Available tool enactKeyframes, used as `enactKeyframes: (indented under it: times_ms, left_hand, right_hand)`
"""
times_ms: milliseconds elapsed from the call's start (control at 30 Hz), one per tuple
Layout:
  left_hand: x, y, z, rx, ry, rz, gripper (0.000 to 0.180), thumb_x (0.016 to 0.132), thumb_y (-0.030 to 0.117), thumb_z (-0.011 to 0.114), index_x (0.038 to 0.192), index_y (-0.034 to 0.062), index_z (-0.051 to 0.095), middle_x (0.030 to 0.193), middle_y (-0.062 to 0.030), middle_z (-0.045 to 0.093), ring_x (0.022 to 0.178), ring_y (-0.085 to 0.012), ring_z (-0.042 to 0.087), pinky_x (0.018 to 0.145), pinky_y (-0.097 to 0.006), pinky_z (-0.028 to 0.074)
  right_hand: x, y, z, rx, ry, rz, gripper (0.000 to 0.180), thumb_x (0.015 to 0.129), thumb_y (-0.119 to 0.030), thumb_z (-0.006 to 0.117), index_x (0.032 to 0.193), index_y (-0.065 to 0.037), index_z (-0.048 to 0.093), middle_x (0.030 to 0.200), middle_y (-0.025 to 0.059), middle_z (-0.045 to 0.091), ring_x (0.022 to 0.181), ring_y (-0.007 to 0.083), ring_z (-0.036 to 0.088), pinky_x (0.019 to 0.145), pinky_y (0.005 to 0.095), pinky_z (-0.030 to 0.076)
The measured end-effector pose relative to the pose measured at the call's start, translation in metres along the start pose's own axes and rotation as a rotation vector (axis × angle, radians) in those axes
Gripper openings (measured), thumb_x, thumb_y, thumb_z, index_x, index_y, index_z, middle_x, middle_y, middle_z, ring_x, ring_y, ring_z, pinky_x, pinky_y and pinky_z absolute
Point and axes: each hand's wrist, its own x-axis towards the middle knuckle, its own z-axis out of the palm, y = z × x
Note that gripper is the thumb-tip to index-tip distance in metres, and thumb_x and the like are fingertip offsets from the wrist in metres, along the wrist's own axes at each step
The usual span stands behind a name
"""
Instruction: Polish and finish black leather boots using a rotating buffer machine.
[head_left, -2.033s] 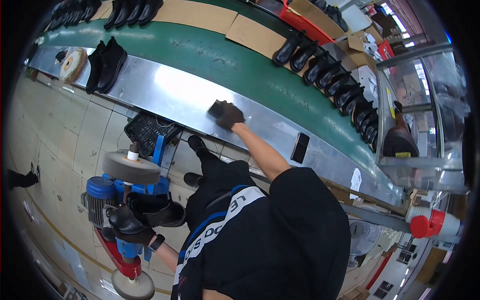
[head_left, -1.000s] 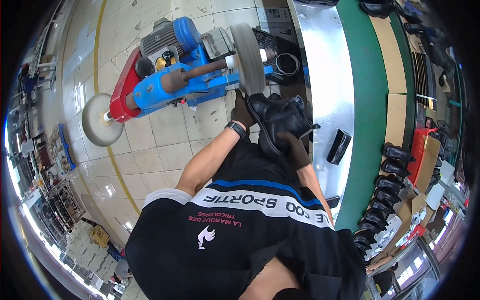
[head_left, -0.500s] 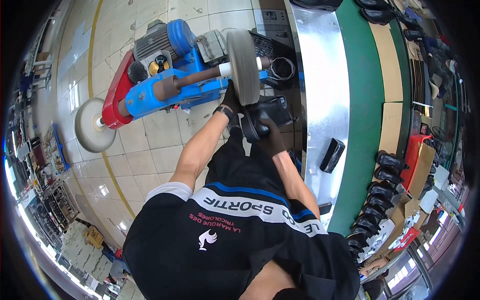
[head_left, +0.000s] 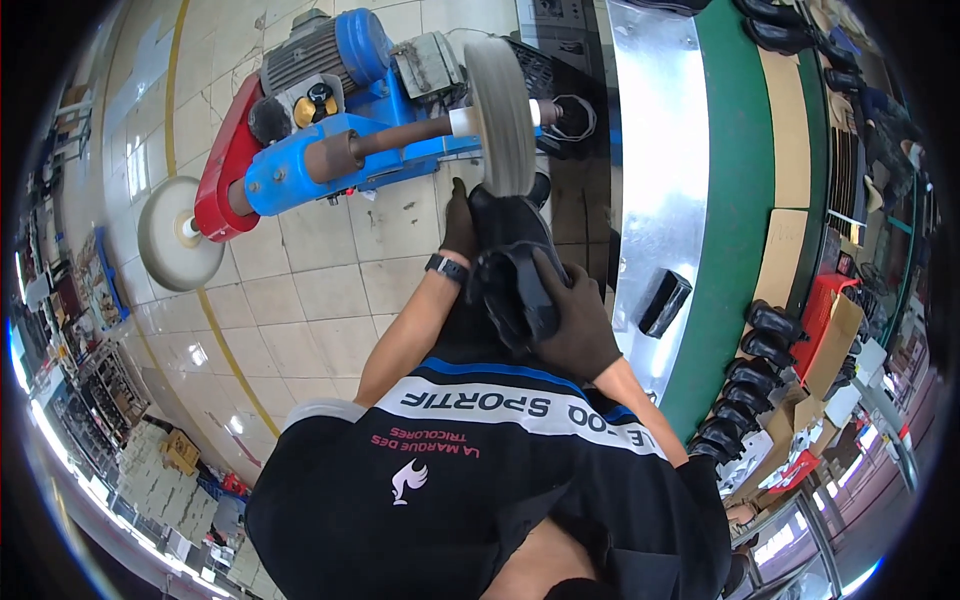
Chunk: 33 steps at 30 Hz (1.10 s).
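Note:
A black boot [head_left: 515, 235] is held in front of me, its opening toward my body and its toe end up at the lower rim of a grey-white buffing wheel [head_left: 500, 120]. The wheel's face is blurred as if spinning. My right hand [head_left: 580, 325], in a dark brown glove, is closed around the boot's upper near the opening. Along the boot's left side lies my left hand [head_left: 460, 228], gloved too, with a dark watch at the wrist. The left fingers rest against the boot, partly hidden behind it.
The blue machine body [head_left: 300, 165] carries the wheel's shaft, with a motor [head_left: 325, 60] behind and a second pale wheel [head_left: 180, 232] at the left. To the right runs a metal-topped bench [head_left: 655, 150] holding a small black block [head_left: 665, 303]. Several black boots [head_left: 745, 390] line the green surface [head_left: 735, 240].
The boot has turned from lying sideways under the wheel to toe toward the wheel and opening toward me. My right hand has come nearer my body, and my left hand has shifted slightly down.

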Motion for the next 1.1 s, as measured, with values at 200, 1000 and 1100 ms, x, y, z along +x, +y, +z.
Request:
enactKeyframes:
  times_ms: [200, 1000, 1100]
  left_hand:
    - [0.049, -0.002, 0.002, -0.157, -0.161, -0.153, 0.058, 0.085, 0.054, 0.038, 0.111, 0.003, 0.05, 0.103, -0.0152, 0.057, 0.09, -0.0266, 0.058, 0.081, -0.039, 0.048]
    - [0.033, -0.009, -0.008, -0.351, -0.605, -0.21, 0.057, 0.087, 0.052, 0.035, 0.105, 0.0012, 0.052, 0.092, -0.0166, 0.06, 0.084, -0.0267, 0.061, 0.074, -0.039, 0.052]
    - [0.05, -0.015, -0.018, -0.372, -0.654, -0.185, 0.058, 0.087, 0.053, 0.034, 0.105, 0.0011, 0.052, 0.092, -0.0166, 0.06, 0.085, -0.0268, 0.06, 0.075, -0.039, 0.051]
  right_hand:
    - [0.075, -0.008, 0.022, -0.262, -0.059, 0.146, 0.075, 0.058, -0.031, 0.067, 0.128, -0.018, 0.04, 0.093, 0.0311, 0.049, 0.082, 0.0458, 0.051, 0.073, 0.0476, 0.044]
    - [0.06, -0.008, 0.026, -0.281, 0.122, 0.075, 0.07, 0.057, -0.031, 0.069, 0.122, -0.016, 0.047, 0.086, 0.0236, 0.048, 0.078, 0.0396, 0.05, 0.069, 0.0436, 0.042]
    - [0.034, -0.001, 0.008, -0.052, 0.103, 0.145, 0.063, 0.061, -0.03, 0.068, 0.119, -0.012, 0.05, 0.086, 0.0216, 0.052, 0.081, 0.0364, 0.053, 0.072, 0.0409, 0.043]
